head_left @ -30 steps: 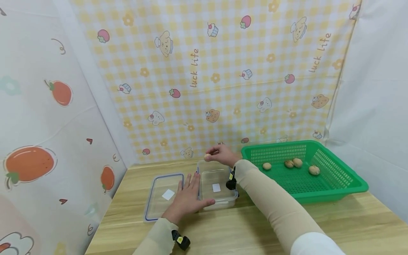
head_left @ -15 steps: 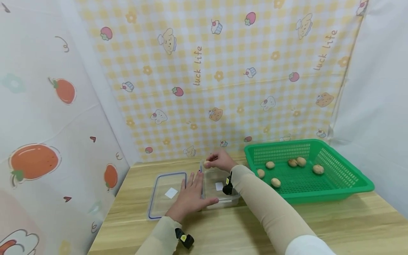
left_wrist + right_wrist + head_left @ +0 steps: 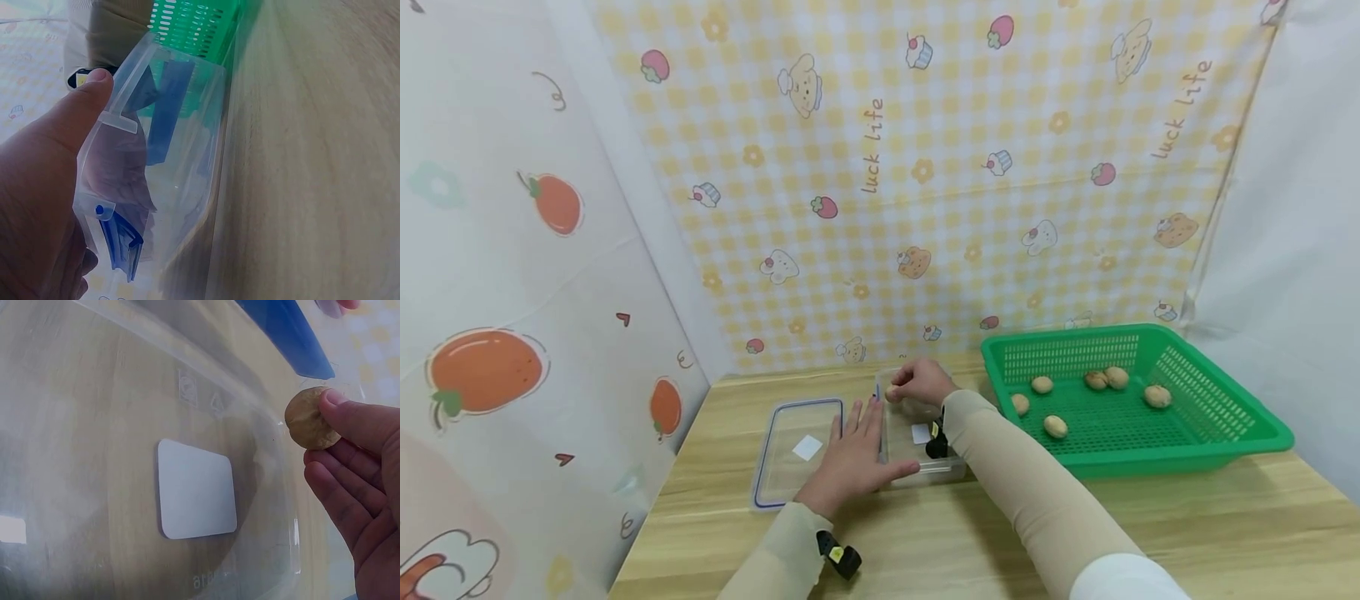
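At the far-left corner of the clear container (image 3: 928,472), pinches a walnut (image 3: 305,425) between thumb and fingers of the right hand (image 3: 927,382). Can't tell whether above the rim or just inside it. Near that walnut, right wrist view, shows a blue clip (image 3: 290,340) on the container's left side. On the container floor, shows a white label (image 3: 197,490).

With left hand (image 3: 852,462), holds nothing: fingers spread and straight along the container's left side, thumb pointing right by the near rim. Can't tell about firm contact there.

To the left, flat on the wooden surface (image 3: 917,542), has the clear lid (image 3: 781,475) with blue seal and white square (image 3: 807,447), partly behind the left hand.

To the right, has a green basket (image 3: 1116,437) with six more walnuts (image 3: 1157,396): two touching toward the far side, one of them darker; one farther right; three spread on the left, one partly hidden by the left wall.

On both arms, wears beige sleeves (image 3: 1015,454) and a black wrist camera (image 3: 844,560). At far side, hangs yellow checked cloth (image 3: 985,225); at left, white fruit-print cloth (image 3: 595,283).
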Demonstrator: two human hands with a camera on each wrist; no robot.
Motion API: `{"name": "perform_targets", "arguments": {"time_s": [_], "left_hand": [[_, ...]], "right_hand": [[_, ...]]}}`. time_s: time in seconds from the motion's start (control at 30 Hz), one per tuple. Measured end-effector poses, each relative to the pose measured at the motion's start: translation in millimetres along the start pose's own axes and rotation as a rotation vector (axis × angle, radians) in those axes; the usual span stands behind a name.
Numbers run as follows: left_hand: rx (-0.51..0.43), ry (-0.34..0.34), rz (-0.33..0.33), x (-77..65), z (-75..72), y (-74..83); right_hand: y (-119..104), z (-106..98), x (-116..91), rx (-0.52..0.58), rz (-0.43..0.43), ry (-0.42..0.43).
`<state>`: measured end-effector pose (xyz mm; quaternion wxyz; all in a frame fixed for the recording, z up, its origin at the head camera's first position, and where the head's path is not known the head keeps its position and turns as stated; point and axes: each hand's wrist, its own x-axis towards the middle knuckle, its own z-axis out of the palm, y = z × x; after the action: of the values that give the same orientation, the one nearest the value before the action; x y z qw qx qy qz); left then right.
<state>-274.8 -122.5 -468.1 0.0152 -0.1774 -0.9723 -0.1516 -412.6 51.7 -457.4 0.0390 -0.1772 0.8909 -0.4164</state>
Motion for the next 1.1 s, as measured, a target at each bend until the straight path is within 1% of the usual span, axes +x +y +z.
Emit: {"name": "perform_targets", "arguments": {"time_s": [0.23, 0.33, 0.47, 0.63, 0.7, 0.8, 0.97, 1.07, 1.1], "left_hand": [[-0.007, -0.008, -0.004, 0.3, -3.7, 0.6], [-0.007, -0.008, -0.004, 0.2, -3.9, 0.8], [-0.003, -0.009, -0.004, -0.4, -4.6, 2.0], [-0.01, -0.006, -0.004, -0.4, -4.1, 2.4], [-0.013, -0.003, -0.006, 0.5, -3.4, 2.4], [-0.006, -0.004, -0.01, 1.7, -1.5, 1.2], [-0.017, -0.006, -0.003, 2.7, 0.6, -0.5], [-0.02, -0.008, -0.007, 1.6, 1.1, -1.6], [-0.018, -0.01, -0.011, 0.9, 1.0, -2.1]], "right_hand": [[1, 3, 3, -0.021, 0.034, -0.028], [0, 3, 3, -0.018, 0.032, -0.038], [1, 3, 3, -0.018, 0.003, -0.042], [1, 0, 6, 0.037, -0.062, -0.011], [-2, -6, 7, 0.064, -0.077, -0.008], [-12, -21, 9, 0.088, -0.093, -0.022], [-29, -55, 8, 0.126, -0.144, -0.027], [-35, -78, 4, 0.154, -0.141, -0.03], [-37, -85, 2, 0.161, -0.127, -0.031]]}}
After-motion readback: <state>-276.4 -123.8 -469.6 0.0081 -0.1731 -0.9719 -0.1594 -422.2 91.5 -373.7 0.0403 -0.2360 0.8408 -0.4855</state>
